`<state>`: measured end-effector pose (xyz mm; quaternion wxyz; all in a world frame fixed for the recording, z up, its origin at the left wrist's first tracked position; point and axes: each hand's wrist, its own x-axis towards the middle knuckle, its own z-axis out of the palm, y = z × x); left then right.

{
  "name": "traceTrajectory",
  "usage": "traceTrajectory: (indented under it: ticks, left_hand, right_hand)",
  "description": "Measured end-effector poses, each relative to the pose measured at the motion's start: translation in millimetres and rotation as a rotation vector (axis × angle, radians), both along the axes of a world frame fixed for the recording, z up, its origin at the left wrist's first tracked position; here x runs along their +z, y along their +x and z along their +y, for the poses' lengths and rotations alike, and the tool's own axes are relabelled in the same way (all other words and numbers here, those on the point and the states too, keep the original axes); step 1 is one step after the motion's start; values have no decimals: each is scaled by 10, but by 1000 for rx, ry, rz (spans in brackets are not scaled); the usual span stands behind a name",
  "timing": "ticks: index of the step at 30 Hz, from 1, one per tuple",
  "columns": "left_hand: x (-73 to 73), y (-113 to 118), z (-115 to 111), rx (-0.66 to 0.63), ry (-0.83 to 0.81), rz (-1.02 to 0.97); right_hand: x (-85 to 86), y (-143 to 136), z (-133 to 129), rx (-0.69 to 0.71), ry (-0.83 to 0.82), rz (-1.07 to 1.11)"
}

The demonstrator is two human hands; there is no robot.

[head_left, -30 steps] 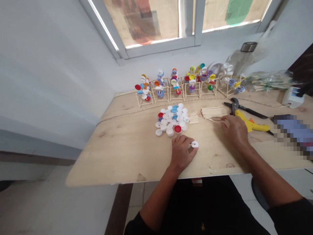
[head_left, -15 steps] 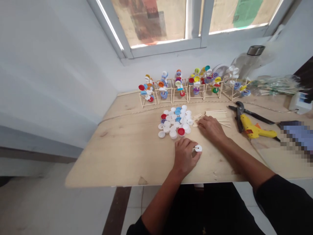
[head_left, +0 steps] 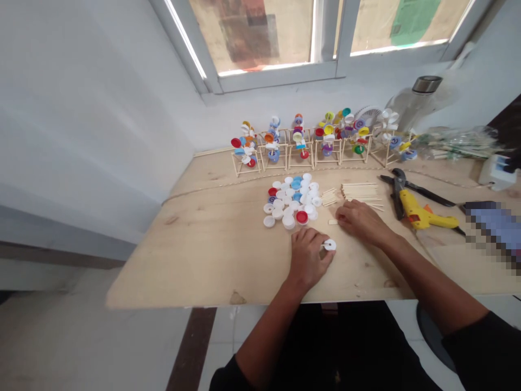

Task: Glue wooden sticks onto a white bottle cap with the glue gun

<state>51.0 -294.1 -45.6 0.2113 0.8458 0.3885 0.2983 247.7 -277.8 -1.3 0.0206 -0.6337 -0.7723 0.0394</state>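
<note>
My left hand is curled near the table's front edge, thumb and fingertips closed on a small round white disc. The disc has a dark spot in its middle, and a thin pale stick shows beside it. Up and to the right, my right hand is pinched at a short wooden stick, whose end pokes out to the left of the fingers. Loose bottle caps, mostly white with some blue and red, lie just beyond my left hand. Short sticks and longer sticks lie beyond my right hand.
Several stick frames with colourful cap wheels stand along the wall. To the right lie a yellow glue gun, black-handled cutters and a blurred-out device. Bagged sticks and a clear bottle are at the back right.
My right hand has drawn back from the short sticks toward me, with one short stick at its fingertips. My left hand keeps its hold on the white disc.
</note>
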Motion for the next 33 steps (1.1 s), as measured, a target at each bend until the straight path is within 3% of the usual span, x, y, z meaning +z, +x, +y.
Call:
traceTrajectory:
  ticks: [12, 19, 25, 33]
  left_hand:
    - [69, 48, 29, 31, -45, 73]
    - [60, 79, 49, 35, -15, 87]
    - [27, 71, 31, 41, 12, 82]
    - [6, 61, 27, 42, 26, 84]
  right_hand:
    - [10, 15, -39, -43, -33, 79]
    - [-72, 20, -371, -26, 197, 221]
    - [-181, 10, -640, -9, 178, 324]
    - [-256, -10, -643, 2, 154, 396]
